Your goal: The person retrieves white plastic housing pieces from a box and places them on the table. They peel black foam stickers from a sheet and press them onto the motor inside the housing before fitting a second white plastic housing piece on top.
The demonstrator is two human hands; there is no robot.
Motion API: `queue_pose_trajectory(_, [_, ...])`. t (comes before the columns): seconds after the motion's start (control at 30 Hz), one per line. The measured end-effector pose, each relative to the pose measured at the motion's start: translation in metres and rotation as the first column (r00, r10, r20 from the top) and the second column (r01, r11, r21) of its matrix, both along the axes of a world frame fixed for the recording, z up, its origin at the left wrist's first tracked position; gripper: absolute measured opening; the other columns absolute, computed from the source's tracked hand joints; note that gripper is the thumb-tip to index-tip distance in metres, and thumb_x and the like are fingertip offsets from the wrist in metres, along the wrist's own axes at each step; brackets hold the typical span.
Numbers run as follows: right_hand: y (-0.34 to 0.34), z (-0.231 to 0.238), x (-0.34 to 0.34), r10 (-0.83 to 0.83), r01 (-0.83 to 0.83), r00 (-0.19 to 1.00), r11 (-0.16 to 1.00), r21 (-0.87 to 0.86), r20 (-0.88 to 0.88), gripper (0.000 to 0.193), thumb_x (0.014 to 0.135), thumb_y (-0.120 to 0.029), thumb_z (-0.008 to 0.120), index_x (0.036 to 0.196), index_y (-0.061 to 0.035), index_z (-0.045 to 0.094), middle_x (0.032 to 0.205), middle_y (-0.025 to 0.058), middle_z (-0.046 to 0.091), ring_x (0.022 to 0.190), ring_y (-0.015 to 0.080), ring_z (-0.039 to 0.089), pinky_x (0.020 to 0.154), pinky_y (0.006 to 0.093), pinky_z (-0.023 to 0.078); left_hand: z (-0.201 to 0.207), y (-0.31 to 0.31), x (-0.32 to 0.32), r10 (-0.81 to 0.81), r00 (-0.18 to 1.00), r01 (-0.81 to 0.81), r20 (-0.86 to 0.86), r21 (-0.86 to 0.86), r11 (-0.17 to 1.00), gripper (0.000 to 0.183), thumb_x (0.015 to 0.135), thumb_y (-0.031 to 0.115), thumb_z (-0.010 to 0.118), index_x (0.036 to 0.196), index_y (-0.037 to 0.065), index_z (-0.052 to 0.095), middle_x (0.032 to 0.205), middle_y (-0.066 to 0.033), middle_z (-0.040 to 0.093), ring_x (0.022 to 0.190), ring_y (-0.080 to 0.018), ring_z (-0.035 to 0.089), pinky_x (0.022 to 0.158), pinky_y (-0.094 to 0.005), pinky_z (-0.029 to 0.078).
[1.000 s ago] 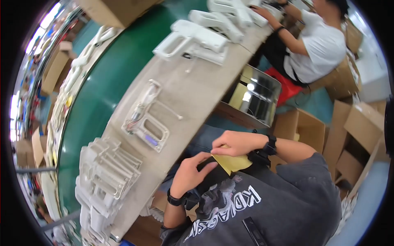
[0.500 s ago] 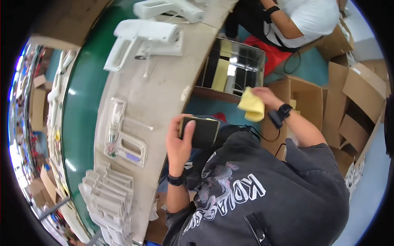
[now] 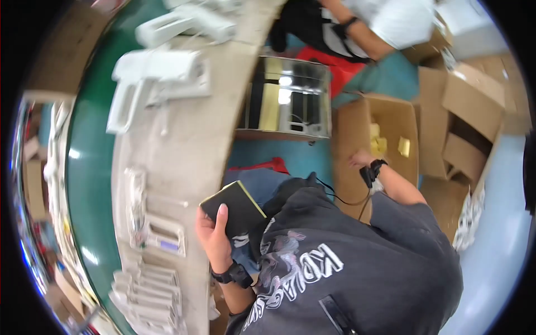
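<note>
My left hand grips a flat black square pad with a thin yellow edge, thumb on its dark face, beside the edge of the workbench. My right hand is over the near left part of an open cardboard box, and no yellow sheet shows in it. Its fingers are a little blurred but look loosely apart. Inside that box lie crumpled yellow pieces and a separate yellow piece.
On the bench lie white gun-shaped housings, an opened housing half and a row of stacked white shells. A carton of black and yellow strips stands beyond. A co-worker's arm shows at the far side.
The crumpled yellow sheet has left my right hand, which has moved down to the cardboard box. My left hand has lowered and tilted the black pad. The whole view has shifted.
</note>
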State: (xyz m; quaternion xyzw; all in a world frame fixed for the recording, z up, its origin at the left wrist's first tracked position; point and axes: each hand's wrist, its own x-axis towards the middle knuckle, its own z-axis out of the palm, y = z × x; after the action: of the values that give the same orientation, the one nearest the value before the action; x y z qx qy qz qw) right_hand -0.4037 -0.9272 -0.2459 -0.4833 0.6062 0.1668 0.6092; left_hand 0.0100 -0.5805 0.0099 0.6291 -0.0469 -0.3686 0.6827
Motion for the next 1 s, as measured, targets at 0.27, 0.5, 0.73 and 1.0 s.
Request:
queue_pose_trajectory(0.27, [0.139,0.319,0.369,0.794,-0.632,0.099,0.516,-0.578,0.600,0.011,0.084,-0.004,0.076,0.095,-0.0041,0.075,0.083,0.0038,0.069,0.076,0.0135,0.063,0.067,0.0273,0.047,0.032,0.056,-0.013,0.196,0.972,-0.203,0.132,0.042,0.978,0.030,0.095,0.013,0.070,0.118,-0.001,0.058,0.106,-0.0063,0.068,0.094,-0.0099,0.063,0.082,-0.0258,0.053])
queue_pose_trajectory(0.5, [0.220,0.285,0.424,0.829,-0.392,-0.342,0.302,-0.869,0.442,0.037,0.077,0.001,0.080,0.113,-0.0069,0.074,0.097,0.0079,0.067,0.085,0.0211,0.064,0.070,0.0312,0.052,0.042,0.096,-0.032,0.462,0.879,-0.470,0.114,0.057,0.881,0.031,0.096,0.014,0.069,0.118,-0.002,0.056,0.104,-0.0069,0.068,0.094,-0.0097,0.064,0.082,-0.0257,0.053])
queue_pose_trajectory(0.73, [0.243,0.296,0.442,0.725,-0.599,-0.411,0.242,-0.764,0.552,0.036,0.080,-0.002,0.079,0.115,-0.0054,0.073,0.098,0.0078,0.068,0.084,0.0216,0.066,0.073,0.0315,0.053,0.036,0.131,-0.038,0.397,0.916,-0.398,0.056,0.023,0.917,0.031,0.097,0.015,0.067,0.121,0.000,0.052,0.109,-0.0057,0.065,0.099,-0.0093,0.062,0.086,-0.0256,0.051])
queue_pose_trajectory(1.0, [0.260,0.305,0.447,0.754,-0.553,-0.568,-0.053,-0.831,0.330,0.030,0.093,-0.013,0.069,0.120,0.0004,0.067,0.107,0.0108,0.060,0.100,0.0266,0.059,0.089,0.0335,0.049,0.030,0.141,-0.035,0.460,0.885,-0.463,-0.068,-0.037,0.886,0.031,0.098,0.014,0.065,0.121,0.001,0.049,0.109,-0.0049,0.063,0.097,-0.0072,0.060,0.084,-0.0253,0.052])
